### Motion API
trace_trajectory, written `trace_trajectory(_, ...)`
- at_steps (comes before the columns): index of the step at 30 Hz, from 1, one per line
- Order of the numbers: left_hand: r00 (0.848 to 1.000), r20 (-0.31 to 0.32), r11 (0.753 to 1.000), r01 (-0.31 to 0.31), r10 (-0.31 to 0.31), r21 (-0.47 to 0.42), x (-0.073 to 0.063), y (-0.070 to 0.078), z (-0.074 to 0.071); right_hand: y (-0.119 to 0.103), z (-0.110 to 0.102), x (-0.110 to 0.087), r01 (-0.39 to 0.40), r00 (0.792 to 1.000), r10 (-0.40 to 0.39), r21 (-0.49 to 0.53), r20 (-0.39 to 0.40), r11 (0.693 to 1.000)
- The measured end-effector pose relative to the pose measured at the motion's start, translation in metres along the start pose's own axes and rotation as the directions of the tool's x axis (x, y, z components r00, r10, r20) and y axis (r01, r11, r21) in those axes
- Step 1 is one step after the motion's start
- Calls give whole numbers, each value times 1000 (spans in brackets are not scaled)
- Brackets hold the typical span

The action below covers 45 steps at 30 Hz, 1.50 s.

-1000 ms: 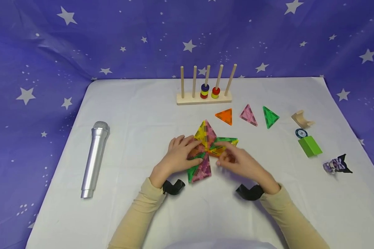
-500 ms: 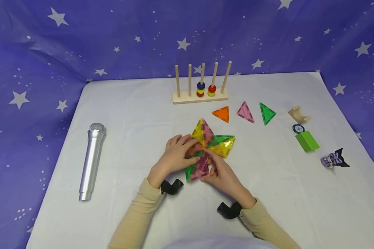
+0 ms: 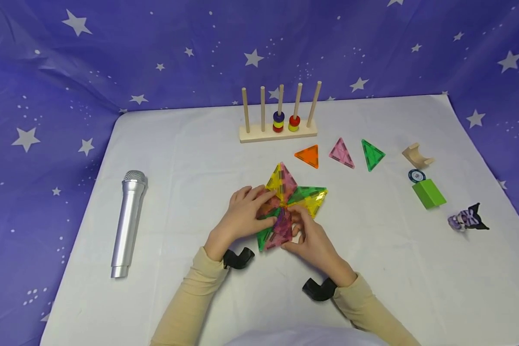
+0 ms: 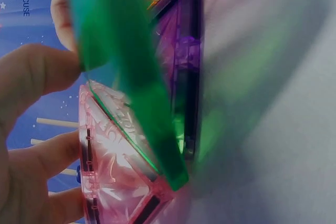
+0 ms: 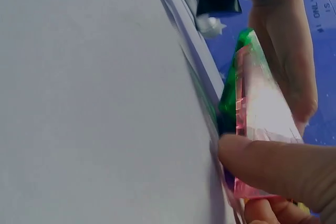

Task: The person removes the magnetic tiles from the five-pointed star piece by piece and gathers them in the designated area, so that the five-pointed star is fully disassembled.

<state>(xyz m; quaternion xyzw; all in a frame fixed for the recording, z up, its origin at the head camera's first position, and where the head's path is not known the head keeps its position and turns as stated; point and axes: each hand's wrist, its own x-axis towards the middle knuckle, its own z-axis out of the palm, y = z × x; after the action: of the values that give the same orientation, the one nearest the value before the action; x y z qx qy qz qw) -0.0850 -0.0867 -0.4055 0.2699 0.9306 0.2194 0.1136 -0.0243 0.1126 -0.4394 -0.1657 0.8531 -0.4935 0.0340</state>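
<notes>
Translucent magnetic tiles stand joined into a star of pointed shapes, with a yellow-and-pink point (image 3: 281, 181) at the back and a green-and-yellow point (image 3: 311, 197) at the right. My left hand (image 3: 244, 214) holds the star's left part, fingers spread over its far side and thumb by the front point. In the left wrist view, that thumb meets a green tile (image 4: 126, 77), and fingers show behind a pink tile (image 4: 115, 166). My right hand (image 3: 313, 240) pinches the front point's pink tile (image 5: 262, 108), thumb low on its outer edge. The hands hide much of the left point.
Loose orange (image 3: 309, 156), pink (image 3: 341, 154) and green (image 3: 372, 154) triangle tiles lie behind the star. Farther back stands a peg rack (image 3: 278, 134) with rings. A silver microphone (image 3: 127, 226) lies left; a wooden arch (image 3: 416, 156), chip (image 3: 417, 176), green block (image 3: 429, 194) and figurine (image 3: 467, 219) sit right.
My right hand has moved from the right point to the front point, left and slightly toward me, and now pinches the pink tile there. My left hand keeps its place.
</notes>
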Motion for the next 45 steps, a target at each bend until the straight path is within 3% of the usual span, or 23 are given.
trace_trajectory(5, 1000, 4, 1000, 13, -13, 5, 0, 0, 1, 2, -4, -1, 6, 1000, -6, -13, -16, 1000)
trace_trajectory(10, 1000, 9, 1000, 13, -13, 6, 1, 0, 0, 2, -11, -1, -9, 997, -1, 144, 72, 990)
trace_trajectory(15, 1000, 8, 1000, 13, -13, 4, 0, 0, 0, -11, -25, -1, -30, 990, -23, 366, 141, 930)
trace_trajectory(18, 1000, 8, 1000, 11, -11, 1, 1, 0, 0, -12, -36, -1, -38, 990, -31, 468, 139, 883)
trace_trajectory(20, 1000, 9, 1000, 9, -9, 0, 1, 0, -1, -5, -46, -1, -45, 995, -8, 513, 101, 857)
trace_trajectory(23, 1000, 11, 1000, 4, -4, -4, 1, 0, 0, 9, -69, -2, -67, 995, 96, 570, -21, 819)
trace_trajectory(25, 1000, 12, 1000, 0, 0, -4, 1, 0, 0, 18, -90, -3, -89, 972, 196, 579, -126, 810)
trace_trajectory(27, 1000, 17, 1000, -1, 1, -3, 1, 0, 0, 27, -111, -5, -119, 930, 294, 578, -220, 807)
trace_trajectory(30, 1000, 24, 1000, 2, -2, 6, 0, -1, 0, 45, -141, -8, -182, 862, 394, 529, -320, 829)
trace_trajectory(32, 1000, 28, 1000, 5, -6, 8, 0, -2, 0, 58, -156, -8, -253, 824, 448, 482, -346, 839)
trace_trajectory(35, 1000, 30, 1000, 5, -5, 6, -1, -3, 0, 73, -169, -8, -363, 785, 512, 411, -349, 836)
trace_trajectory(38, 1000, 30, 1000, -1, 1, -1, -1, -3, 0, 80, -174, -8, -456, 776, 532, 282, -339, 844)
trace_trajectory(41, 999, 36, 1000, -2, 3, -8, -1, -3, -1, 81, -175, -7, -508, 795, 505, 88, -337, 857)
trace_trajectory(45, 999, 41, 1000, 5, -5, -8, -1, -2, -2, 82, -175, -4, -528, 815, 475, -88, -331, 845)
